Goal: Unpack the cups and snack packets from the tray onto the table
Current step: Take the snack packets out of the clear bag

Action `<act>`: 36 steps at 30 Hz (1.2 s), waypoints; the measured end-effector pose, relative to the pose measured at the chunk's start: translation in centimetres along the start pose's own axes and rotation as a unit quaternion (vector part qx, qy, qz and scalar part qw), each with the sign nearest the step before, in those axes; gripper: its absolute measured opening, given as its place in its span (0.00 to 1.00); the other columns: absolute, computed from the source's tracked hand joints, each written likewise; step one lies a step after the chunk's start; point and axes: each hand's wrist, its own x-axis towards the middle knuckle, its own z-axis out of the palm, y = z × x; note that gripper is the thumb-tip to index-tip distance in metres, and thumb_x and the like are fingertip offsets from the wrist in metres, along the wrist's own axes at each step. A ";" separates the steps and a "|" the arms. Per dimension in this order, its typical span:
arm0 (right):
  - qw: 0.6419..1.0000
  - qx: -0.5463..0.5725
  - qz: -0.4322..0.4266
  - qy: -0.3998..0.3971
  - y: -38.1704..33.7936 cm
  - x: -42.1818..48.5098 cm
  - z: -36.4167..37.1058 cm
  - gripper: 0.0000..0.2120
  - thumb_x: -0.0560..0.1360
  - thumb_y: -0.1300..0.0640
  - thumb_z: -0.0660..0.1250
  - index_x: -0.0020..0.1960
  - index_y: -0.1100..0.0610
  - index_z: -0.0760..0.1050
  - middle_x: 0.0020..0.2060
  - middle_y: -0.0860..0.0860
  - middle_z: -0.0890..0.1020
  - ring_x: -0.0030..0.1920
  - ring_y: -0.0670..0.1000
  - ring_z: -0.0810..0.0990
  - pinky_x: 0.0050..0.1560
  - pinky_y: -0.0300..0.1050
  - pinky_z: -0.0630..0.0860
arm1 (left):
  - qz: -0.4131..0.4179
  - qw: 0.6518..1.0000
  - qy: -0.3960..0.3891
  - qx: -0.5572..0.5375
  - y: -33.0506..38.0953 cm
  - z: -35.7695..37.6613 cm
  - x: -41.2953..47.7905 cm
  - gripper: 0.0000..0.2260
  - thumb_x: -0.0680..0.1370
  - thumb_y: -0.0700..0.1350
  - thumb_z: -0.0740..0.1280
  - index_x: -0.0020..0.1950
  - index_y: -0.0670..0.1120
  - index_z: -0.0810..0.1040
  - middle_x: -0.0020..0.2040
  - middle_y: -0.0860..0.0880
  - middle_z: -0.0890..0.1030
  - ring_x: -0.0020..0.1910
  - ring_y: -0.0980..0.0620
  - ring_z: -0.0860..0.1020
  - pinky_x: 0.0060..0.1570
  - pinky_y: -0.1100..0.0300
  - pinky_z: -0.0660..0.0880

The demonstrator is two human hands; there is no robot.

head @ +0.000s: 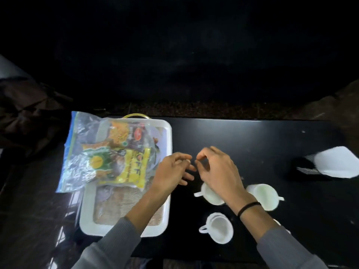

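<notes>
A white tray point(167, 136) with a woven mat inside sits on the left of the black table point(252, 144). A clear zip bag point(81, 152) holding several snack packets, among them a yellow packet point(134, 169), lies across the tray's far half and hangs over its left rim. Three white cups stand on the table right of the tray: one point(210, 197) partly under my right wrist, one point(267, 195) further right, one point(219, 228) nearest me. My left hand point(172, 171) hovers over the tray's right rim, fingers loose and empty. My right hand point(217, 169) hovers beside it, fingers curled, holding nothing.
A white cloth or paper point(338, 162) lies over a dark object point(303, 167) at the table's right end. Dark fabric point(29, 113) is heaped beyond the table's left side. The table's far edge runs just behind the tray.
</notes>
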 end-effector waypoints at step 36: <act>0.980 -0.030 -0.131 -0.145 -18.0 3.8 8.1 0.01 0.82 0.54 0.65 0.53 0.49 0.75 0.54 0.43 0.80 0.46 0.47 0.81 0.42 0.45 0.79 | -0.015 0.947 0.319 -0.037 -7.7 -28.4 0.3 0.04 0.78 0.52 0.73 0.47 0.54 0.86 0.34 0.55 0.84 0.34 0.52 0.78 0.34 0.59 0.77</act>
